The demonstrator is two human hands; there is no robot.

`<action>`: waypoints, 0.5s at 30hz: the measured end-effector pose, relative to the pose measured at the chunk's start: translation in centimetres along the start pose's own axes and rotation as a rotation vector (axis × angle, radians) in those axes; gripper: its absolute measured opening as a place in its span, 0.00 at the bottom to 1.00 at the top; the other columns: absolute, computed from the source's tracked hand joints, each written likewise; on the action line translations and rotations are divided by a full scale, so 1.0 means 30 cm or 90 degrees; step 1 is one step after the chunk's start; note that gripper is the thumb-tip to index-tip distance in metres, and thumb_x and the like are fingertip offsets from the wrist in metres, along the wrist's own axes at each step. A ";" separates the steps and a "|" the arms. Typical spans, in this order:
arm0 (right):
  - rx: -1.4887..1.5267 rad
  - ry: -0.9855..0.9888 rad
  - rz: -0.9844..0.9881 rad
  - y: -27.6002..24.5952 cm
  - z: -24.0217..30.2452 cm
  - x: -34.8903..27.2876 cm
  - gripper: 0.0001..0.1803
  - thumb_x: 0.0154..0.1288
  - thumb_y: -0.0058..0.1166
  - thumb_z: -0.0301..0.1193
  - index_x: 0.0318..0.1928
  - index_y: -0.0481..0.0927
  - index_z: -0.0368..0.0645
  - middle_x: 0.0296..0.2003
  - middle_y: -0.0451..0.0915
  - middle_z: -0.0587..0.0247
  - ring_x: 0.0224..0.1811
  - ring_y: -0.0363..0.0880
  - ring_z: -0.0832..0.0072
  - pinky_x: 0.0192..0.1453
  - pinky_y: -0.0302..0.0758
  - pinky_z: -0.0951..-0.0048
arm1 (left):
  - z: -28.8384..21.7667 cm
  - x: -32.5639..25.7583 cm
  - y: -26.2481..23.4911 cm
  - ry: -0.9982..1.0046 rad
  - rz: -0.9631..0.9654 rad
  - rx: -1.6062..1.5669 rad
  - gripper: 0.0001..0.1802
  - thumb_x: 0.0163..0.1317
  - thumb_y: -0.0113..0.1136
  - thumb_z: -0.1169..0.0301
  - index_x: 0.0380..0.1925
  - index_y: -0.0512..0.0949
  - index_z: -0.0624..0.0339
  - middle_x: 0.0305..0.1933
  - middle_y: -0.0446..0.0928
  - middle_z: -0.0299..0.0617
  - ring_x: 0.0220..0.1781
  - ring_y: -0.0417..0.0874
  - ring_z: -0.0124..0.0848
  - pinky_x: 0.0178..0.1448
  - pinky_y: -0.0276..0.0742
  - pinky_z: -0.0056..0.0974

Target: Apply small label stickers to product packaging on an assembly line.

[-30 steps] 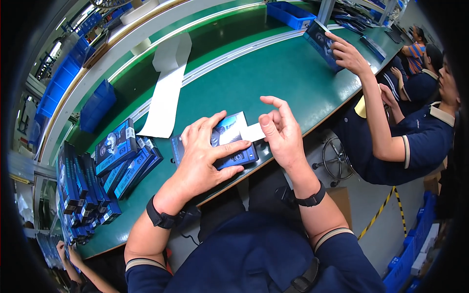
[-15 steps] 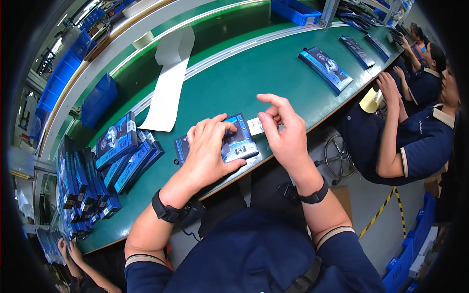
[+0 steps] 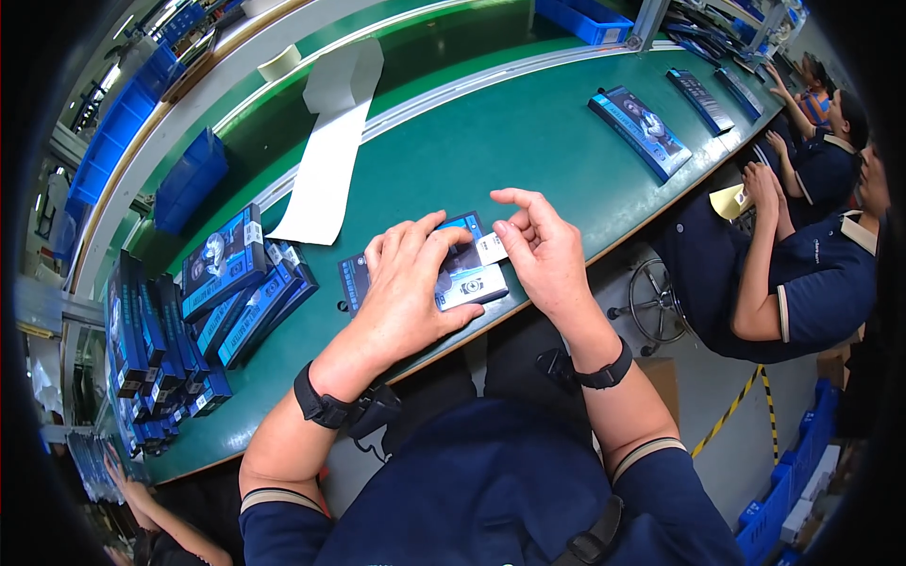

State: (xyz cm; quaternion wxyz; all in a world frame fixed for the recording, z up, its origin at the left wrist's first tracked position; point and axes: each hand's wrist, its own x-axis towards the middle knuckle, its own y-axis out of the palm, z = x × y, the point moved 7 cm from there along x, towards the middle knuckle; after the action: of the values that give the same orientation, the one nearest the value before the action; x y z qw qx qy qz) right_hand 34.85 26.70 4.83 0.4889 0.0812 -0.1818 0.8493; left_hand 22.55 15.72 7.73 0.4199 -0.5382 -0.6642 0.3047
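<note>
A: Right, note the left hand first. It lies flat, palm down, on a small blue box at the near edge of the green table. Fingers spread, pressing; the grip is open, nothing clasped.

B: And the right hand?

A: Thumb and forefinger are pinched shut on a small white label, which sits at the box's right end. Whether the label touches the box surface or hangs just above it, I cannot tell. The other fingers are curled loosely above.

B: Where does the box sit, exactly?

A: Flat on the table, right in front of the person, tilted a little, partly hidden under the left palm. Its lower right corner shows a pale panel.

B: Anything else nearby?

A: To the person's left, a heap of similar blue boxes, some flat, some standing on edge in a row further out. A long white paper strip lies across the table beyond the hands, well apart from the box. One larger blue box lies alone to the right, near a seated co-worker in a dark blue shirt, whose hands rest by their lap. Blue bins stand at the far side.

B: Wrists?

A: Black bands on both.
</note>
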 end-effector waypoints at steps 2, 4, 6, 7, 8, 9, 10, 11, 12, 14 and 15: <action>-0.012 -0.005 0.003 0.007 -0.003 0.000 0.17 0.69 0.57 0.19 0.57 0.79 0.41 0.27 0.76 0.72 0.28 0.73 0.88 0.34 0.73 0.82 | 0.001 -0.003 0.001 -0.004 0.002 -0.008 0.41 0.41 0.82 0.60 0.59 0.74 0.45 0.69 0.66 0.53 0.70 0.64 0.51 0.73 0.53 0.55; -0.029 -0.029 -0.021 0.004 0.000 0.001 0.15 0.65 0.59 0.19 0.53 0.80 0.41 0.23 0.76 0.64 0.22 0.74 0.80 0.29 0.72 0.74 | -0.006 -0.004 0.001 0.016 0.003 0.029 0.35 0.42 0.81 0.60 0.56 0.80 0.40 0.69 0.66 0.53 0.70 0.64 0.52 0.74 0.52 0.55; -0.045 -0.034 -0.013 0.005 0.001 0.002 0.16 0.65 0.60 0.20 0.53 0.80 0.41 0.23 0.76 0.64 0.22 0.74 0.78 0.29 0.72 0.73 | -0.007 -0.004 -0.003 0.015 0.000 0.029 0.34 0.42 0.81 0.61 0.54 0.83 0.38 0.69 0.67 0.52 0.70 0.64 0.52 0.73 0.54 0.54; -0.060 -0.043 -0.006 0.003 0.006 0.003 0.17 0.65 0.61 0.21 0.54 0.80 0.42 0.23 0.76 0.64 0.22 0.74 0.77 0.29 0.72 0.72 | -0.006 -0.005 -0.006 0.010 -0.002 0.035 0.32 0.41 0.81 0.61 0.52 0.85 0.36 0.69 0.67 0.50 0.70 0.65 0.52 0.73 0.55 0.53; -0.061 -0.042 -0.006 -0.006 0.011 0.003 0.17 0.65 0.61 0.21 0.54 0.80 0.42 0.23 0.76 0.64 0.22 0.74 0.77 0.29 0.72 0.72 | -0.013 -0.007 -0.014 0.020 -0.010 0.033 0.32 0.41 0.81 0.61 0.52 0.85 0.36 0.69 0.67 0.50 0.70 0.65 0.52 0.73 0.55 0.53; -0.138 -0.057 -0.014 -0.019 0.024 0.003 0.19 0.65 0.62 0.25 0.56 0.78 0.42 0.24 0.76 0.63 0.23 0.74 0.75 0.30 0.73 0.72 | -0.018 -0.014 -0.024 0.021 -0.022 0.038 0.31 0.41 0.81 0.61 0.51 0.86 0.35 0.70 0.67 0.50 0.70 0.65 0.52 0.74 0.55 0.53; -0.219 -0.071 -0.018 -0.032 0.038 0.004 0.21 0.66 0.64 0.29 0.58 0.77 0.42 0.25 0.76 0.62 0.23 0.74 0.74 0.31 0.73 0.72 | -0.026 -0.021 -0.037 0.026 -0.039 0.044 0.30 0.41 0.81 0.61 0.50 0.87 0.35 0.70 0.67 0.50 0.71 0.65 0.52 0.74 0.55 0.53; -0.215 -0.074 -0.026 -0.048 0.049 0.006 0.21 0.66 0.64 0.29 0.58 0.77 0.42 0.25 0.76 0.62 0.23 0.74 0.74 0.31 0.73 0.72 | -0.034 -0.029 -0.049 0.027 -0.054 0.048 0.30 0.40 0.81 0.62 0.50 0.87 0.33 0.71 0.66 0.49 0.70 0.65 0.52 0.74 0.55 0.53; -0.201 -0.045 -0.041 -0.068 0.049 0.009 0.24 0.67 0.64 0.33 0.61 0.75 0.42 0.26 0.77 0.63 0.25 0.74 0.76 0.32 0.73 0.73 | -0.038 -0.036 -0.053 0.023 -0.046 0.050 0.30 0.40 0.81 0.62 0.50 0.87 0.33 0.71 0.66 0.49 0.70 0.65 0.52 0.74 0.55 0.53; -0.186 -0.016 -0.058 -0.083 0.060 0.008 0.28 0.67 0.65 0.37 0.63 0.73 0.42 0.27 0.77 0.64 0.26 0.74 0.78 0.32 0.73 0.74 | -0.046 -0.051 -0.081 0.028 -0.077 0.048 0.31 0.39 0.82 0.61 0.50 0.87 0.33 0.72 0.66 0.50 0.71 0.65 0.51 0.74 0.55 0.52; -0.031 -0.010 -0.029 -0.066 0.067 0.003 0.30 0.68 0.64 0.40 0.65 0.70 0.42 0.28 0.77 0.66 0.27 0.74 0.80 0.33 0.73 0.76 | -0.050 -0.059 -0.090 0.032 -0.085 0.042 0.31 0.39 0.82 0.61 0.50 0.87 0.32 0.72 0.66 0.49 0.71 0.65 0.51 0.74 0.55 0.53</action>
State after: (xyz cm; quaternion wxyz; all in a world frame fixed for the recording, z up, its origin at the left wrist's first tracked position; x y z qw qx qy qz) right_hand 36.42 26.90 7.15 0.5086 0.0805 -0.2043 0.8325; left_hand 22.77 13.30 10.33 0.4734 -0.4860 -0.6776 0.2839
